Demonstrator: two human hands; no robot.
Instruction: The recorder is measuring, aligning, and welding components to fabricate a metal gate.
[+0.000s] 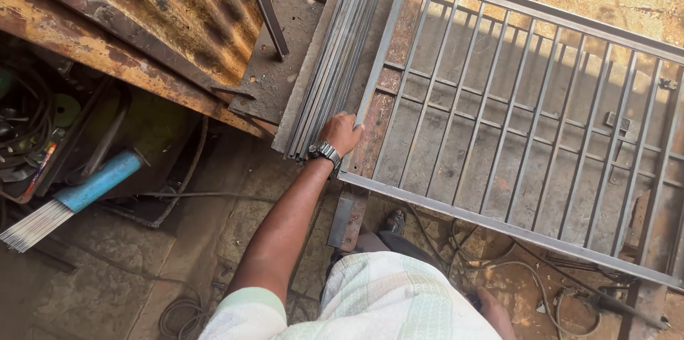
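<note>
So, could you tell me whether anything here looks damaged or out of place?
The corrugated sheet at upper left is heavily rusted, and cables lie tangled on the ground below the metal grille. The left hand rests on neatly stacked flat bars.

Right hand [499, 315] mostly hidden behind the shirt [370, 297]; left fingers [350, 126] curl from view.

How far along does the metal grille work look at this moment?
Done: the grille has its outer frame, upright bars and cross strips in place. In hand: the left hand grips one flat strip from the stack of strips beside the frame. Left: most of that stack lies unused; the right hand rests low, holding nothing visible.
</note>
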